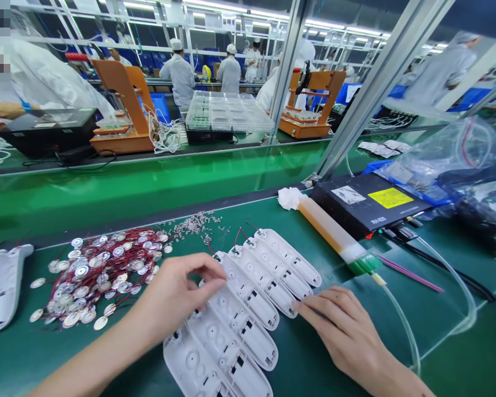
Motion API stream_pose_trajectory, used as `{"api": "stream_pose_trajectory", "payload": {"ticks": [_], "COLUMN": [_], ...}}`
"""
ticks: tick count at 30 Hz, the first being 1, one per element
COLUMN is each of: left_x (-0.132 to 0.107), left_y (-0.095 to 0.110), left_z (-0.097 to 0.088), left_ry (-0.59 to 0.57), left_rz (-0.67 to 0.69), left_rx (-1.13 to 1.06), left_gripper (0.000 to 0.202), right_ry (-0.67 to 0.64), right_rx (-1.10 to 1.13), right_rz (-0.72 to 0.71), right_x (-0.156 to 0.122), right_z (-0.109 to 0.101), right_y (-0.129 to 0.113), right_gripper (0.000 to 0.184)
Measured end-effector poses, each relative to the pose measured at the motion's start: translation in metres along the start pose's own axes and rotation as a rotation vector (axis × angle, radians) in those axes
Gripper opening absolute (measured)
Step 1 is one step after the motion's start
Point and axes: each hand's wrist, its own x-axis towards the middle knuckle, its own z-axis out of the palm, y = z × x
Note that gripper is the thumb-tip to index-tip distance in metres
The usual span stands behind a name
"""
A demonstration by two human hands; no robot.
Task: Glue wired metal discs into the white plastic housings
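Several white shells (248, 281) side by side on green surface (301, 358), head view; left hand (184, 281) above their upper ends, thumb and index finger pinched together, cannot tell on what; right hand (347, 331) at lower ends, fingers close together, grip unclear; wired discs (82, 270) heaped left.

The casings before me are white moulded plastic, smooth with a soft, nearly matt finish (242, 281), and they lie on my dark green surface (140, 366), smooth and faintly shiny. My heaped discs (81, 270) look like metal, silvery and glossy. The black box (366, 213) has a matt skin, its yellow label (391, 198) papery. I see translucent amber plastic in the tube (324, 223), a crumpled white wad (290, 198) at its end (paper or cloth, I can't tell), glossy film in the clear bag (446, 157), and satiny bare metal on the post (376, 91).
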Motion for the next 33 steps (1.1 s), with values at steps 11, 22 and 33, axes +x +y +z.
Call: {"api": "stream_pose_trajectory", "payload": {"ticks": [11,22,33], "left_x": [-0.011,0.018,0.058], "left_y": [0.011,-0.024,-0.063], "left_z": [0.025,-0.011,-0.059], "left_ry": [-0.305,0.107,0.303], "left_rz": [-0.267,0.075,0.155], "left_rx": [-0.548,0.521,0.969], "left_gripper": [0.033,0.010,0.017], "right_ry": [0.147,0.042,-0.030], "right_rx": [0.176,0.240,0.141], "right_rz": [0.051,0.101,0.077], "right_x": [0.060,0.049,0.014], "right_z": [0.008,0.008,-0.008], "right_y": [-0.047,-0.019,0.014], "right_gripper": [0.037,0.018,0.016]}}
